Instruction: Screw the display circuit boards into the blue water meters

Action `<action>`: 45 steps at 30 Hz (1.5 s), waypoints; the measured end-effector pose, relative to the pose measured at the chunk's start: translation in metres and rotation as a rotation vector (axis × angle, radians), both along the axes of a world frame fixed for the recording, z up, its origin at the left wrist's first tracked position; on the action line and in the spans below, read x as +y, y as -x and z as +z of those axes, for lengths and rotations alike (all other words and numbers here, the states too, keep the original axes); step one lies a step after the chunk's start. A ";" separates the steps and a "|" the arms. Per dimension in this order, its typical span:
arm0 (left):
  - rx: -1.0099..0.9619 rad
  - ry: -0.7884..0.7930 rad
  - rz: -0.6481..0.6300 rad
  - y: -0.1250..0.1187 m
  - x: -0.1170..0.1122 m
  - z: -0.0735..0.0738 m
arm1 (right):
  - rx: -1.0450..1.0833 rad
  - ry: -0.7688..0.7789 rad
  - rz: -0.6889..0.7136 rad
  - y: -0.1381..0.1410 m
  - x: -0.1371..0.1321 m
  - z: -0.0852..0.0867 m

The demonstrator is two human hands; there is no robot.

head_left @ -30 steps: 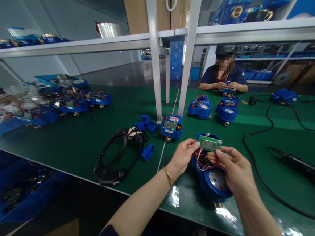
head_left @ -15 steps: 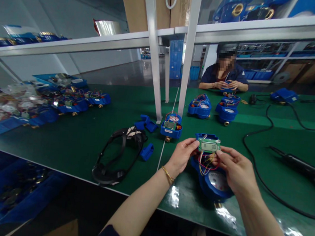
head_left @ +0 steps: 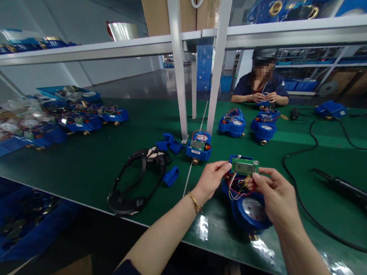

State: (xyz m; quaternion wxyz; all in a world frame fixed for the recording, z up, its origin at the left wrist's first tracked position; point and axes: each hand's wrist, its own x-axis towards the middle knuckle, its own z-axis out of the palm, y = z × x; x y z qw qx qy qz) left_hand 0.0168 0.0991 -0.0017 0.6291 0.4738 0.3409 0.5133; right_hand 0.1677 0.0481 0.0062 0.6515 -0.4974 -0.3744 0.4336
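Observation:
A small green circuit board with an LCD display (head_left: 244,167) is held up between my two hands. My left hand (head_left: 212,178) pinches its left end, and my right hand (head_left: 272,195) grips its right end with thumb and fingers. Thin coloured wires (head_left: 236,188) run from the board down into an opened blue water meter (head_left: 250,217), which lies just below on the table with its round dial and a brass fitting facing me. A few dark characters show on the display. The board hides part of the meter's far end.
A black head strap (head_left: 138,180) and blue plastic covers (head_left: 170,176) lie left of my hands. Another meter (head_left: 199,146) stands by the shelf post (head_left: 179,69). A soldering-iron-like tool (head_left: 351,191) and its cable are on the right. A co-worker (head_left: 260,84) sits opposite.
The circuit board has tilted, so its display looks darker and its characters read differently. Both hands keep their hold in nearly the same place.

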 end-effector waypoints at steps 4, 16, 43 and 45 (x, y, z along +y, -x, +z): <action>-0.018 0.015 -0.021 -0.001 -0.001 0.001 | 0.000 0.013 0.000 0.001 -0.001 0.002; -0.027 0.000 -0.030 -0.002 -0.003 0.006 | -0.087 0.101 0.040 -0.004 -0.001 0.006; 0.103 -0.114 -0.085 -0.002 0.004 0.006 | 0.120 0.093 0.286 -0.020 0.010 0.004; 0.093 -0.101 -0.077 -0.003 0.003 0.007 | 0.128 0.093 0.260 -0.017 0.011 0.003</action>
